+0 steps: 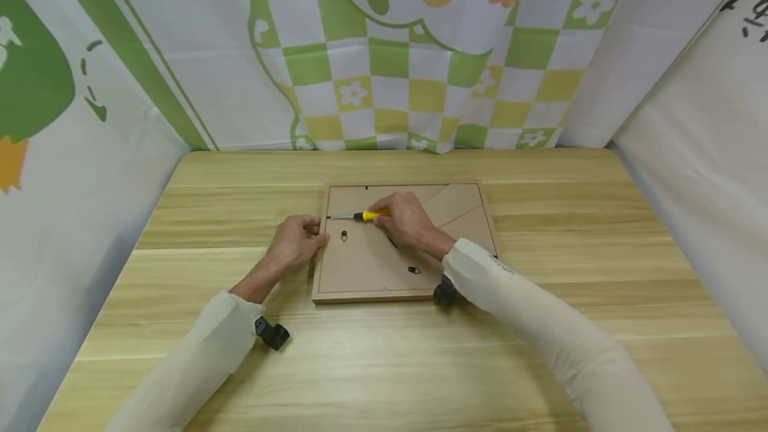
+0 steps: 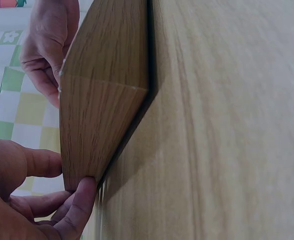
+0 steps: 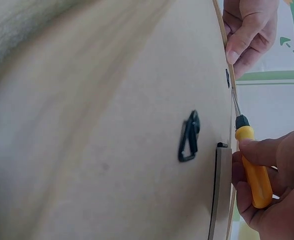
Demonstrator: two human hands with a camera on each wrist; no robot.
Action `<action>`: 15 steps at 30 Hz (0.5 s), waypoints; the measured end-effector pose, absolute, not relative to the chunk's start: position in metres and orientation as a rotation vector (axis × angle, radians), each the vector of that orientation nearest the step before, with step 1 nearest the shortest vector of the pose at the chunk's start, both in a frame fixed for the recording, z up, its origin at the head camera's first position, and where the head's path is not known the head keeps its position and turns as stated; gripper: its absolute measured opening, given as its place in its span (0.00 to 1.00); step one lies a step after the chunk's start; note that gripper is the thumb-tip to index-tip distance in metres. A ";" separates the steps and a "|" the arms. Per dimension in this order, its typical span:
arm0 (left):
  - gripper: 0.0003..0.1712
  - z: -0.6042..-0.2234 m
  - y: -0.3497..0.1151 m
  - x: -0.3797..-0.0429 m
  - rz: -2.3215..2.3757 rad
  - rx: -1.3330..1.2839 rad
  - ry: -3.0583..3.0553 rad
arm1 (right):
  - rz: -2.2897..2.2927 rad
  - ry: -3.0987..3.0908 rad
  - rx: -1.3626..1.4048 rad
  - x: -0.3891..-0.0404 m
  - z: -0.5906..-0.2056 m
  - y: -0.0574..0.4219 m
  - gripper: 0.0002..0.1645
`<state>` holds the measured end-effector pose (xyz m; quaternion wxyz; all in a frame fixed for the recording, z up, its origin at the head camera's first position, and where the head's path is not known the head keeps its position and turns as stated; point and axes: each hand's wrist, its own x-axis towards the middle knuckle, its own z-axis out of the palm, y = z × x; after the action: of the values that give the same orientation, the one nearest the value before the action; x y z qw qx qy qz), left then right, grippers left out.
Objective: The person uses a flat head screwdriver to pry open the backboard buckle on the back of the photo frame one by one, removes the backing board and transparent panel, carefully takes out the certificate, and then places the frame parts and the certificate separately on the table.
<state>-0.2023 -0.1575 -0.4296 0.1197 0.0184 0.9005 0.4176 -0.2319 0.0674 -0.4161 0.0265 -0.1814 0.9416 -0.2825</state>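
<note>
A picture frame lies back side up on the wooden table, its brown backing board inside a wood rim. My right hand grips a screwdriver by its yellow handle, above the backing. The thin metal shaft points left, and its tip is at a small black tab by the frame's left rim. Whether the tip touches the tab I cannot tell. At that left side, my left hand holds the frame's edge, thumb near the top of the rim and other fingers against the side.
Two black hanging rings, one left and one lower right, sit on the backing. Another black tab is at the top rim. A stand strip shows on the backing. A patterned curtain hangs behind the table.
</note>
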 end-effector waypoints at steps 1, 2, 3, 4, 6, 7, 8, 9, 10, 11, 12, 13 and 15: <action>0.28 -0.430 -0.158 -0.202 1.224 0.057 2.632 | -0.873 2.909 -0.561 -0.232 -0.416 0.067 0.12; 0.28 -0.430 -0.158 -0.202 1.225 0.060 2.633 | -0.873 2.910 -0.561 -0.232 -0.416 0.067 0.12; 0.28 -0.430 -0.158 -0.203 1.225 0.064 2.636 | -0.873 2.912 -0.561 -0.232 -0.416 0.067 0.12; 0.28 -0.430 -0.158 -0.203 1.224 0.068 2.639 | -0.874 2.915 -0.560 -0.232 -0.417 0.067 0.12; 0.27 -0.430 -0.159 -0.203 1.220 0.075 2.645 | -0.873 2.916 -0.562 -0.232 -0.417 0.066 0.12; 0.27 -0.430 -0.159 -0.203 1.219 0.078 2.646 | -0.879 2.913 -0.566 -0.232 -0.418 0.066 0.12; 0.27 -0.430 -0.159 -0.203 1.217 0.081 2.647 | -0.880 2.912 -0.573 -0.233 -0.418 0.065 0.13; 0.27 -0.431 -0.160 -0.203 1.213 0.085 2.650 | -0.882 2.912 -0.581 -0.233 -0.418 0.065 0.13; 0.26 -0.431 -0.159 -0.203 1.209 0.090 2.651 | -0.886 2.910 -0.588 -0.234 -0.419 0.065 0.13; 0.26 -0.431 -0.159 -0.203 1.205 0.095 2.651 | -0.892 2.907 -0.597 -0.234 -0.420 0.065 0.14; 0.26 -0.431 -0.159 -0.203 1.200 0.099 2.650 | -0.899 2.902 -0.603 -0.235 -0.420 0.066 0.14; 0.26 -0.431 -0.159 -0.203 1.194 0.102 2.651 | -0.913 2.896 -0.604 -0.236 -0.421 0.066 0.14; 0.25 -0.431 -0.159 -0.203 1.183 0.106 2.652 | -0.990 2.868 -0.585 -0.239 -0.424 0.068 0.15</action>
<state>-0.2032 -0.1593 -0.4314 0.1173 0.0361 0.9063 0.4043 -0.2393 0.0677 -0.4242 0.0260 -0.1893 0.9279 -0.3202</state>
